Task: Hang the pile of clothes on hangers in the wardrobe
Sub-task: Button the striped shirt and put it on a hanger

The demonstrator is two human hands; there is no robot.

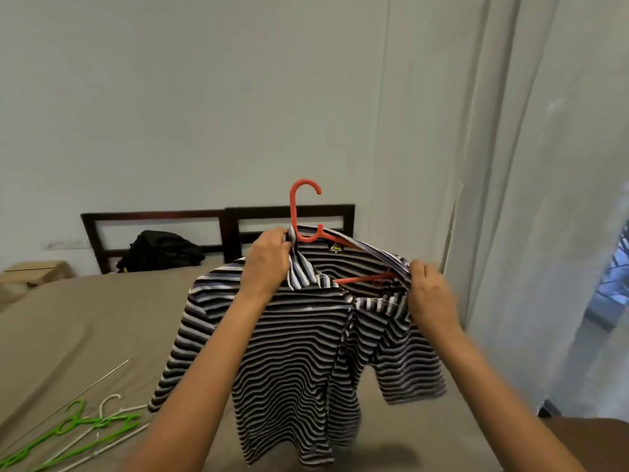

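Observation:
A black-and-white striped polo shirt (292,352) hangs in the air over the bed, draped on a red plastic hanger (299,212) whose hook sticks up above the collar. My left hand (269,264) grips the collar at the left of the hanger's neck. My right hand (429,294) pinches the shirt's right shoulder, where the hanger's red arm shows inside the open neck. The shirt's hem reaches down to the bed.
A bed (85,328) with a brown sheet fills the lower view, with green hangers (78,427) and white hangers (112,403) at its lower left. A black bag (160,250) leans by the dark headboard (224,229). A pale curtain (531,199) hangs at right.

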